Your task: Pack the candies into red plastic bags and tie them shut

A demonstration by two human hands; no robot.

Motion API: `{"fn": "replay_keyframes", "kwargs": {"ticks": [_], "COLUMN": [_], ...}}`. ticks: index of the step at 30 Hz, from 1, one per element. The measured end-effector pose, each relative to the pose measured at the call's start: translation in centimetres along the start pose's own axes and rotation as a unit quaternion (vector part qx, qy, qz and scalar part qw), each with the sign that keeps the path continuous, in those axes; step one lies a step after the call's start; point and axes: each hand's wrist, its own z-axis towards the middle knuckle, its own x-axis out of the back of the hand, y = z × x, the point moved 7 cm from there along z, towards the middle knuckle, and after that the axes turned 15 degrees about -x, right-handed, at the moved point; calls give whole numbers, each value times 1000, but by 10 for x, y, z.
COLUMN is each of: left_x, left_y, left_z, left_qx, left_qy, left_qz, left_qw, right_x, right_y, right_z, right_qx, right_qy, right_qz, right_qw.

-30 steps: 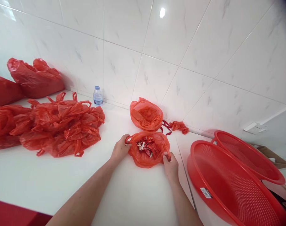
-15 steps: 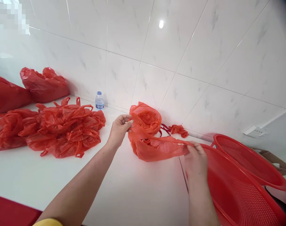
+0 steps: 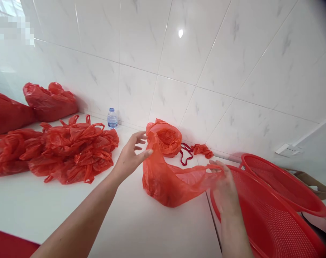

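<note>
A red plastic bag [image 3: 165, 186] hangs stretched in front of me, sagging low over the white table, with something darker inside that I cannot make out. My right hand [image 3: 222, 182], a little blurred, grips the bag's handle loop at its right end. At the bag's upper left side, my left hand [image 3: 133, 154] has its fingers and thumb spread, holding nothing. Just behind stands another red bag [image 3: 176, 145], its rolled mouth facing up with more red plastic in it. A dark red strap [image 3: 186, 159] and a small crumpled red bag [image 3: 203, 150] lie beside it.
Several tied red bags [image 3: 71, 150] are heaped on the white table [image 3: 141, 229] at left, with larger full bags [image 3: 48, 104] behind. A small water bottle [image 3: 112, 119] stands by the tiled wall. Red mesh baskets [image 3: 273, 208] crowd the right, near a power socket [image 3: 288, 149].
My left hand has let go of the bag's edge and opened. The bag's left side has risen and its middle now sags lower, while my right hand keeps its end.
</note>
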Motion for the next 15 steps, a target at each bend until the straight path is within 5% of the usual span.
{"fn": "replay_keyframes", "kwargs": {"ticks": [3, 7, 12, 15], "left_x": [4, -30, -77, -96], "left_y": [-29, -63, -56, -56], "left_z": [-39, -73, -63, -60], "left_qx": [37, 117, 143, 207], "left_qy": [-6, -107, -73, -64], "left_qz": [-16, -96, -251, -328], "left_qw": [999, 983, 955, 919], "right_x": [0, -10, -46, -67], "right_y": [23, 54, 73, 93], "right_z": [-11, -4, 24, 33], "right_qx": [-1, -44, -78, -174], "right_qy": [-80, -111, -122, -152], "right_qz": [-44, -79, -15, -2], "right_qw": [996, 990, 989, 973]}}
